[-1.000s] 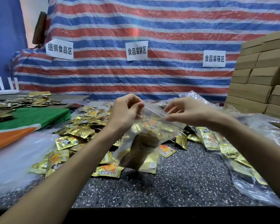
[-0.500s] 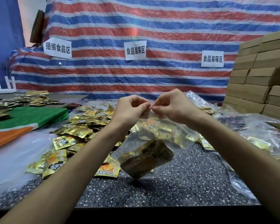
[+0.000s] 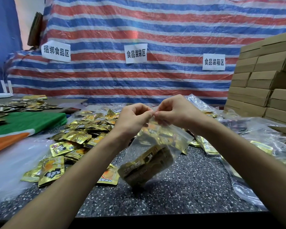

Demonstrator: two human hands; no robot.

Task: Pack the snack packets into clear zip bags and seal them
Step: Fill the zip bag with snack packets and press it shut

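Note:
A clear zip bag (image 3: 170, 142) hangs above the speckled table (image 3: 180, 192), with gold snack packets (image 3: 147, 164) lying in its bottom. My left hand (image 3: 132, 119) and my right hand (image 3: 173, 111) both pinch the bag's top edge, fingertips touching each other at the middle of the zip strip. A heap of loose gold snack packets (image 3: 82, 134) lies on the table to the left and behind the bag.
Filled clear bags (image 3: 248, 146) pile up at the right. Stacked cardboard boxes (image 3: 264, 80) stand at the far right. A green and orange cloth (image 3: 18, 126) lies at the left, white plastic sheet (image 3: 10, 164) below it. A striped tarp (image 3: 139, 30) with three paper signs forms the backdrop.
My hands, apart along the bag's top edge a second ago, have come together at its middle. The bag has tilted, and the packets inside have slid to its lower end.

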